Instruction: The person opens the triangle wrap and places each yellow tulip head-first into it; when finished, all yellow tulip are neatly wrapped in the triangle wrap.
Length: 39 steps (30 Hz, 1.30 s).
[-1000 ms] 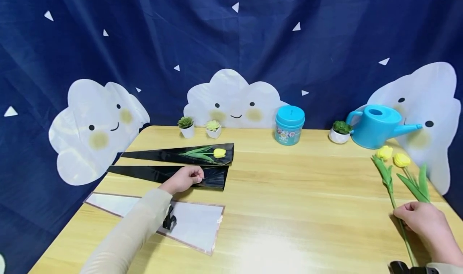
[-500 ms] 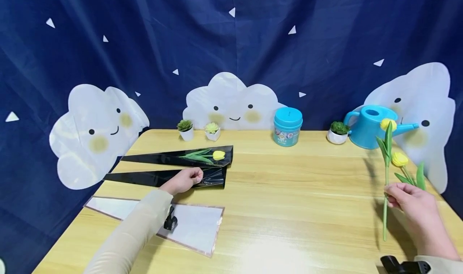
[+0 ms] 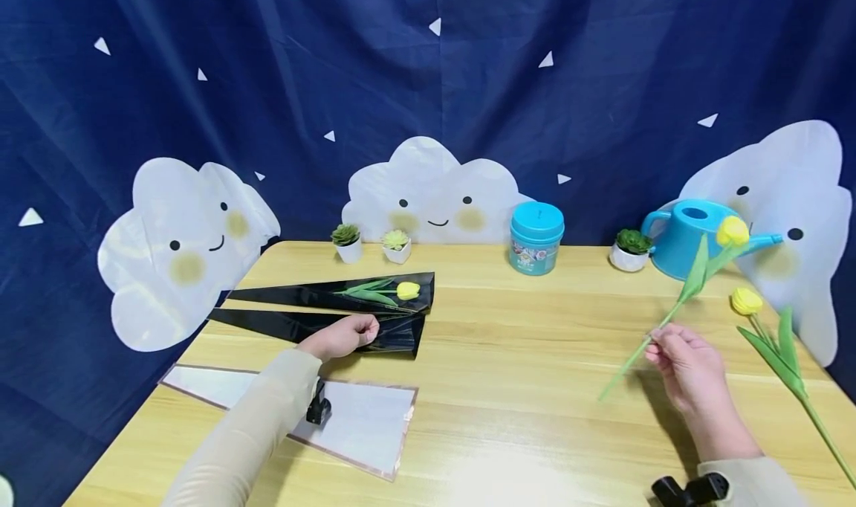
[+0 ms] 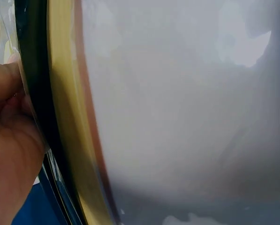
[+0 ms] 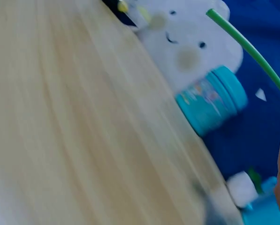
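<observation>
Nearest my viewpoint, a pale translucent sleeve [image 3: 361, 418] with a thin brown border lies flat on the wooden table [image 3: 521, 388], and I see my left forearm crossing over it. Just beyond that sleeve my left hand [image 3: 342, 335] rests palm down on the empty black sleeve [image 3: 394, 334], fingers curled onto the film near its wide mouth; the wrist view shows a fingertip [image 4: 3, 79] pressed against the dark edge. Well apart from the pale sleeve, on the right side of the table, my right hand [image 3: 685, 358] is raised off the wood with the forearm running back toward me. Its thumb and fingertips pinch the green stem of a yellow tulip [image 3: 695, 276], which slants up and away so that the bloom stands in front of the blue watering can [image 3: 689, 236]. Beside that hand, further right, a second yellow tulip [image 3: 779, 347] lies on the table. Behind the empty black sleeve and touching it lies another black sleeve [image 3: 321, 296] with a yellow tulip inside. At the table's far edge stand two small potted succulents [image 3: 371, 243], a teal canister [image 3: 536, 227] and a third potted succulent [image 3: 629, 248], before a navy backdrop with smiling clouds [image 3: 428, 187].
</observation>
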Available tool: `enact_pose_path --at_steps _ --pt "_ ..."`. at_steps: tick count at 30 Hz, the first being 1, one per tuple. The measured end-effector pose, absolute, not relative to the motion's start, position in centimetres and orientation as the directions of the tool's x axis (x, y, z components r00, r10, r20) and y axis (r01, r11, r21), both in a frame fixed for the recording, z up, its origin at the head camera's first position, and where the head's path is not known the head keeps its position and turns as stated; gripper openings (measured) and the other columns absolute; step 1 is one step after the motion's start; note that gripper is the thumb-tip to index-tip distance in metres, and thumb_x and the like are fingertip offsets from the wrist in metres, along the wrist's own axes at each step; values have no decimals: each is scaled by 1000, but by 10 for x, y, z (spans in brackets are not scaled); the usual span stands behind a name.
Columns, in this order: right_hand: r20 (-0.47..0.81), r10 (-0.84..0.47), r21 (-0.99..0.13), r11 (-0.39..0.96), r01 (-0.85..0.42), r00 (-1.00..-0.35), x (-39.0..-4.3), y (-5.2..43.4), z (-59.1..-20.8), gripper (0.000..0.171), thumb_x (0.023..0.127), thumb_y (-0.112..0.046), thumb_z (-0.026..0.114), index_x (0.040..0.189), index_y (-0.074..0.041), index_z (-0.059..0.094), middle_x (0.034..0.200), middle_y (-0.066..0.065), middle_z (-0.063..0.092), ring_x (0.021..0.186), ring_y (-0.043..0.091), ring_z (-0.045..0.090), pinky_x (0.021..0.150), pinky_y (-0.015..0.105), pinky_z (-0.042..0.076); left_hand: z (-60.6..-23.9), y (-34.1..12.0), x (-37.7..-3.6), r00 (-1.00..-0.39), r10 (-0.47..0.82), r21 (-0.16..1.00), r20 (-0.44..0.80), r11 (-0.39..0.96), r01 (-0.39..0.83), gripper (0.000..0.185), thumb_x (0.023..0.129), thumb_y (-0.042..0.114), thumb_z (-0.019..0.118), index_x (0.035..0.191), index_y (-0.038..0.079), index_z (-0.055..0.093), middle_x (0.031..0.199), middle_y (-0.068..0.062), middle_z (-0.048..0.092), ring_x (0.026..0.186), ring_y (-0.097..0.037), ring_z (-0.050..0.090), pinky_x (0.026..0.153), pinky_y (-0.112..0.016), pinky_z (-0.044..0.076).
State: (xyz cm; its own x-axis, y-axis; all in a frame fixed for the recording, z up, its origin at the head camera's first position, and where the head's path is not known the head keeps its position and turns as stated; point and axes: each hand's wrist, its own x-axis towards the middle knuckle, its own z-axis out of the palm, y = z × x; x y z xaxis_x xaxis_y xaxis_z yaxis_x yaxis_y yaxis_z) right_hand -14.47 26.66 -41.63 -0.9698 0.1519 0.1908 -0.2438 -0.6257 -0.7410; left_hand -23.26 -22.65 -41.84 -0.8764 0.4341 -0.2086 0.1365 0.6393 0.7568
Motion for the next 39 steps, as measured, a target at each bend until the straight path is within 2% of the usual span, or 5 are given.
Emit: enact_pose_path --at_steps 8,14,21,30,39 --pt "141 148 -737 -645 -204 -979 -158 218 -420 35 86 15 34 68 -2 58 64 4 61 57 9 63 55 17 51 -417 -224 -237 -870 436 757 -227 642 124 19 97 1 40 78 5 39 72 -2 34 64 -17 32 65 -30 29" --pt "23 165 -808 -578 -116 -986 -172 179 -420 33 85 13 37 66 -6 56 61 2 60 54 7 62 55 16 50 -416 -222 -238 -865 437 748 -245 653 119 18 97 2 41 79 4 40 72 -2 36 65 -17 33 65 -30 29" --pt "-111 206 -824 -567 -26 -972 -188 133 -425 30 85 13 41 66 -7 52 59 1 58 54 8 61 58 18 52 -417 -225 -236 -869 444 708 -220 685 171 19 97 4 42 78 6 40 72 0 35 66 -16 36 67 -30 31" --pt "-150 207 -831 -556 10 -967 -203 80 -439 15 82 12 44 78 -2 44 62 0 57 59 7 62 63 19 53 -417 -227 -235 -864 449 710 -227 684 169 19 97 5 41 79 6 40 72 0 35 66 -15 35 68 -30 31" --pt "-171 206 -838 -545 32 -963 -210 40 -446 14 78 14 44 82 0 42 62 1 55 58 7 61 61 19 52 -418 -229 -230 -875 437 709 -210 684 171 18 97 4 42 79 5 41 72 0 35 66 -15 36 68 -30 31"
